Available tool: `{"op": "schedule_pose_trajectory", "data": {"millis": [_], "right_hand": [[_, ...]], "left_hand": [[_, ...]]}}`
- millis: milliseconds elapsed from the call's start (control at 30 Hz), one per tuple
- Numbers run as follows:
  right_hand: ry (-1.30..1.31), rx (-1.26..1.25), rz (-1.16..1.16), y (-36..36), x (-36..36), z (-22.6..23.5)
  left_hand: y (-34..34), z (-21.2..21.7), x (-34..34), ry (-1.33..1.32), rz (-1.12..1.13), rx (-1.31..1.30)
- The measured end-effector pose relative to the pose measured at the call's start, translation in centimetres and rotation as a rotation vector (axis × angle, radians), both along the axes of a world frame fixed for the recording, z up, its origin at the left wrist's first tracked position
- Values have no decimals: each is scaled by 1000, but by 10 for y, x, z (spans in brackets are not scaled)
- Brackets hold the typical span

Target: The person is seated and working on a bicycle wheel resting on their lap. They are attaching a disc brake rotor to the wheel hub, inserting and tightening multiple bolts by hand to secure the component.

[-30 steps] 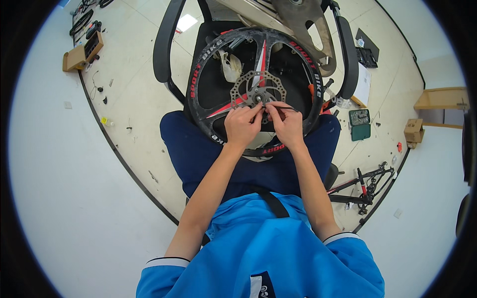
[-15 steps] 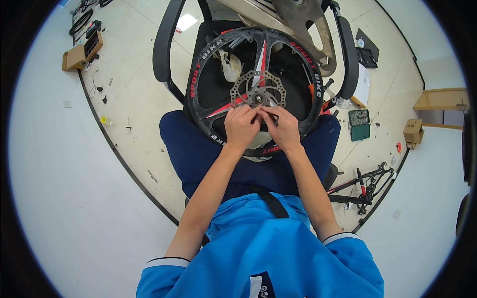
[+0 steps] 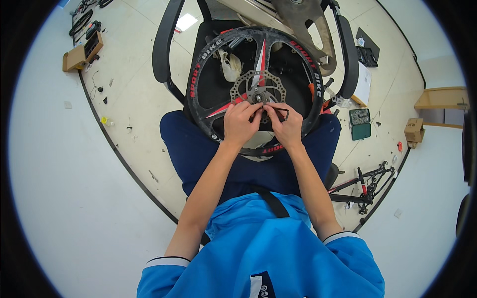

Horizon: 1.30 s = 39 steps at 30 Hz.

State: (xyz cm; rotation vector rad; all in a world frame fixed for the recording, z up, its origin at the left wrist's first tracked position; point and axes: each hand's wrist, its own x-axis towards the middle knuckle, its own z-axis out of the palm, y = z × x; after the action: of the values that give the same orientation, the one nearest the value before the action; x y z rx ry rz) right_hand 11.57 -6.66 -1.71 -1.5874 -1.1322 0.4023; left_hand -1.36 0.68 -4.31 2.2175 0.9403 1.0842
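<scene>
The right hand (image 3: 287, 124) pinched a thin black L-shaped hex key (image 3: 283, 109) between thumb and fingers, its bent end standing out over the knuckles. Just beside it, the left hand (image 3: 240, 123) had its fingers drawn close together; whether they gripped anything small could not be told. Right ahead of both hands' fingertips sat the silver perforated disc rotor (image 3: 282, 92) at the centre of a black three-spoked bicycle wheel (image 3: 261, 59) with red and white accents. The wheel lay flat beneath the hands, partly over the navy trousers (image 3: 189, 154).
</scene>
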Motion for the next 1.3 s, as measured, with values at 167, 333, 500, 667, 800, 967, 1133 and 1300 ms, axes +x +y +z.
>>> {"op": "schedule_pose_trajectory", "data": {"millis": [167, 333, 500, 667, 800, 967, 1133, 1300], "right_hand": [[-83, -20, 30, 1, 3, 0], [-403, 58, 130, 5, 5, 2], [-464, 16, 148, 10, 6, 4], [-226, -14, 69, 10, 3, 8], [-250, -24, 56, 7, 3, 1], [-404, 23, 37, 7, 1, -1], [-407, 49, 36, 7, 3, -11], [-381, 100, 85, 10, 2, 5]], "left_hand": [[0, 0, 0, -4, -7, 23], [-1, -6, -2, 6, -9, 8], [-2, -14, 0, -1, 10, 78], [-3, -11, 5, 17, 35, 89], [-6, -11, 2, 20, 30, 73], [-6, -11, 2, 5, 31, 76], [-6, -11, 8, -52, 90, 39], [-6, -17, 6, -62, 75, -4]]}}
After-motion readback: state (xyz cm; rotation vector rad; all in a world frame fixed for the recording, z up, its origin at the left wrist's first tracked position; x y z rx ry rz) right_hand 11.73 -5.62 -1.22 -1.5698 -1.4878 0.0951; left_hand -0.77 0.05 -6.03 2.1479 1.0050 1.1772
